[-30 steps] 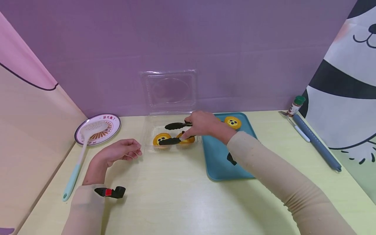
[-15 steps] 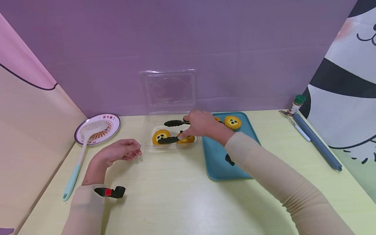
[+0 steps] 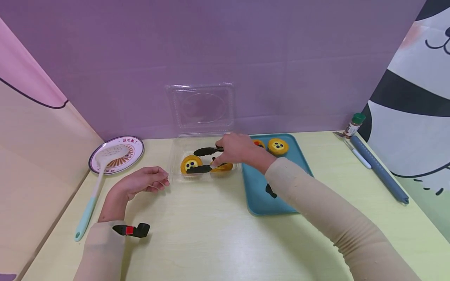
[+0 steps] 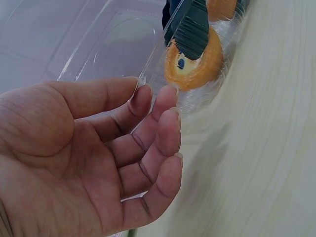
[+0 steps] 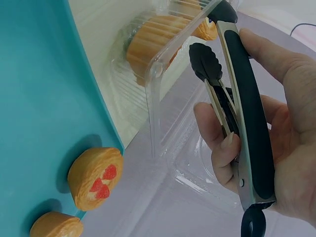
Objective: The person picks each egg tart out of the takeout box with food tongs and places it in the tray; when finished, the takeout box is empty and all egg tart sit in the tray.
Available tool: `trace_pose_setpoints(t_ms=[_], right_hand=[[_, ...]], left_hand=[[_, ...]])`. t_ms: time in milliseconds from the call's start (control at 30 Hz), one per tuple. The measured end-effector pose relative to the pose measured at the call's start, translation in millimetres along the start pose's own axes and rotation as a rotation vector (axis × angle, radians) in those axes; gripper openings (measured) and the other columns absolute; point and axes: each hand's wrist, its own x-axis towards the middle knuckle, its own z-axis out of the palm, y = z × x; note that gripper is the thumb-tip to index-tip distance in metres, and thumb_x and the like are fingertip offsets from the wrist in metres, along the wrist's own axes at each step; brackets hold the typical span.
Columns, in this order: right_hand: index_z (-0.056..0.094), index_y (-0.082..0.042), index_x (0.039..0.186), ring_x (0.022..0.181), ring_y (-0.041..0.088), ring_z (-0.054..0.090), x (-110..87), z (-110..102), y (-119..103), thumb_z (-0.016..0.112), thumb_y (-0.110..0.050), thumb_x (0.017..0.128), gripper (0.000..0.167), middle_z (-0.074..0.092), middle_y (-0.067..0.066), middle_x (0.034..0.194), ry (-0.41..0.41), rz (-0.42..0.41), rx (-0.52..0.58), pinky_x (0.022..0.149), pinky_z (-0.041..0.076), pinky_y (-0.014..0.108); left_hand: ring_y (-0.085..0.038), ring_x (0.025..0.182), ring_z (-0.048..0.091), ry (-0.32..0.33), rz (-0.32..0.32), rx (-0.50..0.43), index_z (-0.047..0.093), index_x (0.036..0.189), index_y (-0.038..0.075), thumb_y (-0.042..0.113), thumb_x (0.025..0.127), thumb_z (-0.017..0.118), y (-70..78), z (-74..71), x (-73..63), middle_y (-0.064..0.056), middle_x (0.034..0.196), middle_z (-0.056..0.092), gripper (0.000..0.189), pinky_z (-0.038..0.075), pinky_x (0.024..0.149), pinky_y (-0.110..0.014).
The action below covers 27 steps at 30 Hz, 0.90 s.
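Clasping black-tipped tongs (image 5: 251, 113), the right hand (image 3: 236, 148) hangs over the clear clamshell container (image 3: 186, 145); the left hand (image 3: 149, 180) pinches its left edge.

Small Chinese characters (image 3: 130, 141), apparently 該吃飯了, on the plate rim (image 3: 139, 150)

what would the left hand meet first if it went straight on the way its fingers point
Most likely the clear container, around its near left corner. The left hand looks very close to it, perhaps touching; the see-through plastic leaves the gap unclear.
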Motion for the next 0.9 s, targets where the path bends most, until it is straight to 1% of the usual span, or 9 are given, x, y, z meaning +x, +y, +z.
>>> trace_pose_setpoints(t_ms=[133, 200, 267, 467, 600, 733, 767, 800, 900], right_hand=[[0.054, -0.024, 0.145, 0.122, 0.019, 0.059, 0.5, 2.1, -2.2, 0.068, -0.064, 0.085, 0.073, 0.06, -0.003, 0.14, -0.006, 0.011, 0.018, 0.089, 0.054, 0.04], [0.054, -0.025, 0.145, 0.125, 0.02, 0.058, 1.0, 3.3, -3.0, 0.068, -0.064, 0.085, 0.073, 0.059, -0.003, 0.143, -0.006, 0.013, 0.033, 0.088, 0.055, 0.039], [0.054, -0.024, 0.145, 0.126, 0.02, 0.057, 1.2, 4.3, -3.5, 0.068, -0.063, 0.085, 0.073, 0.059, -0.004, 0.143, -0.002, 0.013, 0.043, 0.083, 0.055, 0.036], [0.056, -0.025, 0.144, 0.115, 0.017, 0.062, 1.1, 7.7, -3.6, 0.069, -0.062, 0.086, 0.07, 0.064, -0.005, 0.136, 0.024, 0.017, 0.054, 0.068, 0.052, 0.029], [0.056, -0.026, 0.144, 0.11, 0.016, 0.063, 0.5, 8.7, -2.9, 0.069, -0.061, 0.086, 0.069, 0.066, -0.005, 0.134, 0.034, 0.013, 0.061, 0.062, 0.05, 0.029], [0.057, -0.026, 0.143, 0.105, 0.015, 0.063, 1.1, 9.2, -1.8, 0.07, -0.059, 0.087, 0.067, 0.066, -0.005, 0.135, 0.037, 0.006, 0.078, 0.058, 0.048, 0.029], [0.057, -0.026, 0.143, 0.102, 0.014, 0.063, 1.3, 9.2, -1.6, 0.07, -0.059, 0.086, 0.067, 0.067, -0.005, 0.133, 0.038, 0.005, 0.081, 0.057, 0.047, 0.028], [0.057, -0.026, 0.142, 0.097, 0.014, 0.063, 1.6, 9.3, -1.4, 0.07, -0.059, 0.087, 0.066, 0.069, -0.005, 0.127, 0.038, 0.003, 0.083, 0.055, 0.046, 0.028], [0.058, -0.027, 0.142, 0.086, 0.013, 0.06, 1.9, 9.9, -0.8, 0.07, -0.059, 0.086, 0.065, 0.073, -0.006, 0.107, 0.039, -0.002, 0.077, 0.051, 0.04, 0.027]], left_hand=[[-0.016, 0.088, 0.062, -0.001, -0.001, 0.005, 0.056, 0.116, -0.003, 0.027, 0.104, 0.053, -2.5, -1.6, 1.6, -0.002, 0.1, 0.068, 0.032, 0.054, 0.081, -0.029], [-0.016, 0.088, 0.062, 0.005, -0.006, 0.006, 0.056, 0.116, -0.003, 0.027, 0.104, 0.053, -3.5, -2.2, 2.1, -0.002, 0.1, 0.068, 0.032, 0.054, 0.08, -0.029], [-0.017, 0.088, 0.062, 0.011, -0.01, 0.008, 0.056, 0.116, -0.003, 0.027, 0.104, 0.053, -4.3, -2.3, 2.5, -0.003, 0.101, 0.068, 0.032, 0.054, 0.08, -0.028], [-0.017, 0.088, 0.062, 0.022, -0.02, 0.016, 0.057, 0.116, -0.002, 0.026, 0.105, 0.052, -3.6, -1.5, 2.6, -0.003, 0.099, 0.068, 0.031, 0.054, 0.08, -0.029], [-0.018, 0.089, 0.062, 0.021, -0.02, 0.023, 0.056, 0.118, -0.004, 0.027, 0.105, 0.052, -3.0, -1.5, 2.4, -0.003, 0.099, 0.068, 0.035, 0.054, 0.081, -0.029], [-0.018, 0.089, 0.062, 0.018, -0.015, 0.023, 0.057, 0.116, -0.003, 0.029, 0.105, 0.053, -2.7, -1.4, 2.0, -0.003, 0.099, 0.068, 0.034, 0.054, 0.08, -0.028], [-0.017, 0.088, 0.062, 0.018, -0.014, 0.022, 0.057, 0.116, -0.003, 0.029, 0.105, 0.053, -2.9, -1.5, 2.2, -0.003, 0.099, 0.068, 0.034, 0.054, 0.08, -0.028], [-0.017, 0.088, 0.062, 0.017, -0.014, 0.021, 0.057, 0.116, -0.003, 0.029, 0.105, 0.053, -3.2, -1.6, 2.4, -0.003, 0.099, 0.068, 0.034, 0.054, 0.08, -0.028], [-0.016, 0.088, 0.062, 0.016, -0.015, 0.019, 0.056, 0.118, -0.004, 0.029, 0.104, 0.053, -4.0, -1.8, 3.1, -0.003, 0.099, 0.068, 0.036, 0.054, 0.08, -0.028]])
